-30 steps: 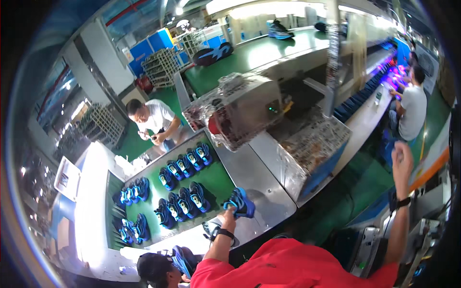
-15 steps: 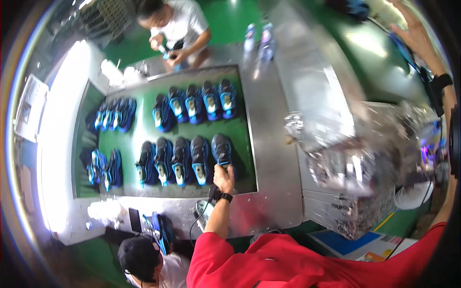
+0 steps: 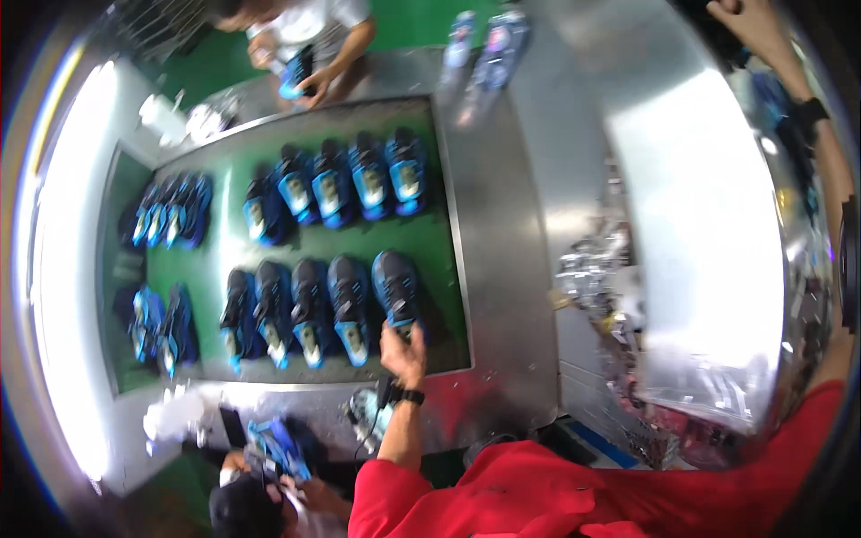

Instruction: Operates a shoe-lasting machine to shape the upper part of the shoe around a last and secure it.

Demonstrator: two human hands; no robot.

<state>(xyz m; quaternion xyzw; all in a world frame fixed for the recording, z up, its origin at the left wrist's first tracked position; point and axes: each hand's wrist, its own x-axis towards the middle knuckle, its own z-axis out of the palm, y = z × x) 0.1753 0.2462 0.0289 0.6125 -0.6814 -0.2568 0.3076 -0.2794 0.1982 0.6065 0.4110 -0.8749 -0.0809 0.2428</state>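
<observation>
Here, head view: left hand [image 3: 403, 351] reaches from the worktop edge [image 3: 502, 269], grip closed on the heel of the blue shoe [image 3: 395, 289], setting it last in the near row on the green belt [image 3: 224, 242], toe away. Right hand [image 3: 756, 25] raised far right, grip unclear. Shoe: dark blue, lighter sole.

Blue shoes [image 3: 395, 287] with black and lighter cyan panels line up on a green belt [image 3: 439, 260] at frame centre. Silver-grey metal table [image 3: 502, 269] all around it. Bright red sleeve [image 3: 421, 493] at the bottom edge, black wristband [image 3: 411, 395] just above.
</observation>
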